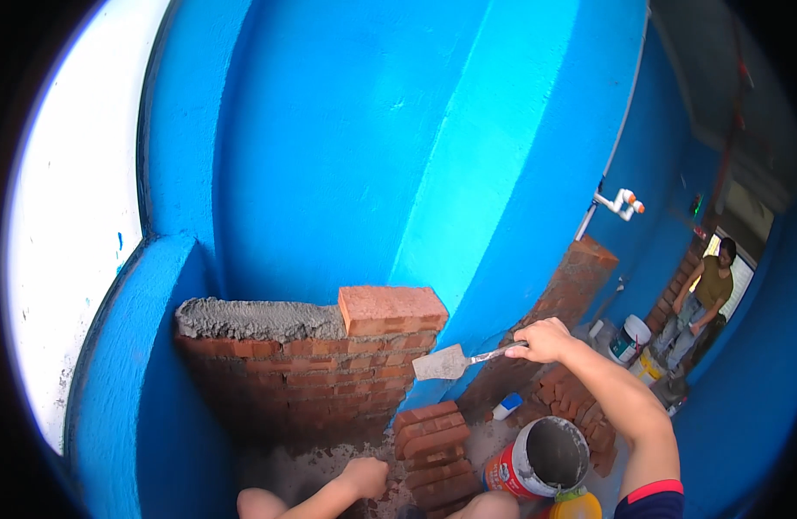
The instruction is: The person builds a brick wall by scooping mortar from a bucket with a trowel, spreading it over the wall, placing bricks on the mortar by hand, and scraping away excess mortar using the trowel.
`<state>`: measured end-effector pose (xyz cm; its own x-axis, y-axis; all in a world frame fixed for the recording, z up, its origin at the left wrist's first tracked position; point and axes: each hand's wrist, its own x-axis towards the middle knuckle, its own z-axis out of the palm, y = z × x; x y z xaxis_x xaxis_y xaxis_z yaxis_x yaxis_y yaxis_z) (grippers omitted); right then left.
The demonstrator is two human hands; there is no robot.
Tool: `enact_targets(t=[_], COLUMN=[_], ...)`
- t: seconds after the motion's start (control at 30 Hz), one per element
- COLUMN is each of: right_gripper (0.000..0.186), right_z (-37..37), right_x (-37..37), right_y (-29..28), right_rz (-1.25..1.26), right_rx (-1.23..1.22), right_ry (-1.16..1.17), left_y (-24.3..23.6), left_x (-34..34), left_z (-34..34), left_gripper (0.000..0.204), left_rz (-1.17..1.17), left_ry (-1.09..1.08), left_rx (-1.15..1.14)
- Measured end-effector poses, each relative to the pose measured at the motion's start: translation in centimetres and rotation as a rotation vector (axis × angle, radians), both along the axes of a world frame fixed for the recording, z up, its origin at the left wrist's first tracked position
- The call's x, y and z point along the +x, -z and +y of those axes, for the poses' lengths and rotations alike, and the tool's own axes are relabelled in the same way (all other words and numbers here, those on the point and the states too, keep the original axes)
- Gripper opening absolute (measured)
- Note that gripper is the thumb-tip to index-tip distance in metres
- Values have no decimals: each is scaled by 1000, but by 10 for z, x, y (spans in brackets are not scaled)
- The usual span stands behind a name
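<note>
My right hand (544, 340) grips the handle of a trowel (442, 363). The trowel's flat grey blade points left, near the right end of a low brick wall (303, 381). A thick, rough bed of wet mortar (256, 320) covers the left part of the wall's top. One reddish brick (393, 308) sits on the right end, beside the mortar. Low in front of the wall, my left hand (364, 477) is curled into a fist near a stack of bricks (431, 437), with nothing seen in it.
A bucket (513, 467) with grey mortar inside stands right of the stack, beside a yellow container (580, 505). A blue-and-white bottle (507, 406) and loose bricks (567, 398) lie behind. At far right is a person (714, 290) near more buckets (630, 336). White pipes (623, 204) stick out from the blue wall.
</note>
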<state>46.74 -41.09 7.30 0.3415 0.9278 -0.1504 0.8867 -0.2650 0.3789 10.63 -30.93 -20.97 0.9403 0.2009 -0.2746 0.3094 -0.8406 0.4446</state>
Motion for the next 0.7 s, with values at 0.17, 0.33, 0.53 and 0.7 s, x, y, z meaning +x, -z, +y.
enact_targets(t=[0.17, 0.33, 0.53, 0.7], right_gripper=[66, 65, 69, 66], right_z=[52, 72, 75, 76], right_x=[23, 44, 46, 34], right_y=[-6, -7, -4, -1], right_rz=[-48, 33, 70, 94], right_rx=[30, 5, 4, 0], right_ry=[8, 8, 58, 81], left_y=[5, -1, 1, -4], left_x=[5, 12, 21, 19], left_z=[14, 22, 18, 15], left_gripper=[35, 26, 31, 43], left_rz=[-60, -50, -83, -127], left_ry=[2, 23, 71, 79], left_rx=[-5, -32, -67, -89])
